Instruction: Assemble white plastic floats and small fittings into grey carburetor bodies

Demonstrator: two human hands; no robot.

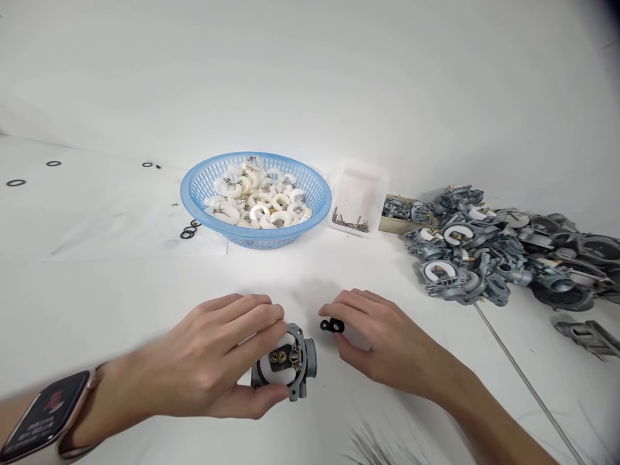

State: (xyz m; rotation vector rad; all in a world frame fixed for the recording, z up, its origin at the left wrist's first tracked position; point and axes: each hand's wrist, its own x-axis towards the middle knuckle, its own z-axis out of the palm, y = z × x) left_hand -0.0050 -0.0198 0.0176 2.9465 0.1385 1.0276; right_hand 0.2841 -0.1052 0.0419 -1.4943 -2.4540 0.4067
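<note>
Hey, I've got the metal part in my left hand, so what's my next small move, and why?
I'd probably bring the black piece in your right hand across to the two brass fittings in the metal part. The piece shows two openings, the fittings sit exposed side by side, and your left hand holds the metal part, with the black piece apart from it.

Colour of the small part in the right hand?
The small part is black; head view shows it.
</note>
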